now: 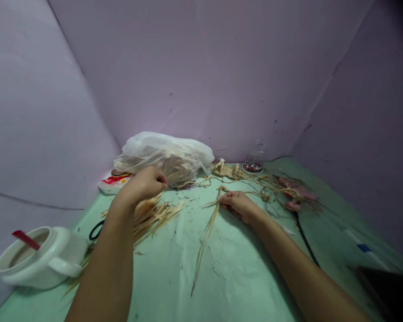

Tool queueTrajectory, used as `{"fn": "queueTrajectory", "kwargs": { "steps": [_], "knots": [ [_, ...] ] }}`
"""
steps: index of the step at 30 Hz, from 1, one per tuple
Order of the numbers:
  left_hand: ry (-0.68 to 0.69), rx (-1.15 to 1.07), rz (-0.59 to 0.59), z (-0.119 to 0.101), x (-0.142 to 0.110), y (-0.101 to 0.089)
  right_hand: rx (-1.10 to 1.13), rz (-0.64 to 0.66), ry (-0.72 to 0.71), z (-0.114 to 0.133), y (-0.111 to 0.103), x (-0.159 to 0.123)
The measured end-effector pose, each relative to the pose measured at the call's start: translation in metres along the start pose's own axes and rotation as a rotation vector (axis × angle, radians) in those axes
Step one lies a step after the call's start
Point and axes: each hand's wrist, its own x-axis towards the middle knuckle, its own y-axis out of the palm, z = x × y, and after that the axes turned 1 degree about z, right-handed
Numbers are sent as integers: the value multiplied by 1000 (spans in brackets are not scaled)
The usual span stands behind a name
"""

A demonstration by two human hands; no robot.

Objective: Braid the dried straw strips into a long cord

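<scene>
So the long pale fibre strip (206, 237) is just right of centre in the frame, its tail trailing down over the green desk (242, 286). The right hand (240, 205) has its grip pinched near the strip's top, probably to steady the knotty-looking bit there. The left hand (151, 181) is curled left of centre; can't tell if its grip has anything. Loose strips (156, 219) fan out below it, likely for easy reach. The plastic bag (177, 156) sits behind, and the white pot (53, 264) is lower left, presumably out of the way.
</scene>
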Motion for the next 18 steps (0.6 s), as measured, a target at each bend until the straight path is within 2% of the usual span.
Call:
{"fn": "queueTrajectory", "kwargs": {
  "steps": [3, 6, 10, 14, 16, 18],
  "knots": [
    [-97, 83, 88, 7, -11, -1, -4, 2, -3, -2, 0, 1],
    [-175, 96, 148, 5, -11, 12, 17, 2, -3, -2, 0, 2],
    [-118, 90, 192, -7, -2, 40, 28, -11, -15, -2, 0, 2],
    [-147, 163, 78, -18, 5, 65, 29, -21, -27, -3, 0, 1],
    [-160, 165, 40, -18, 7, 70, 34, -10, -18, -4, 0, 2],
    [-156, 152, 64, -13, 10, 69, 38, -2, -14, -4, 0, 2]
  ]
}}
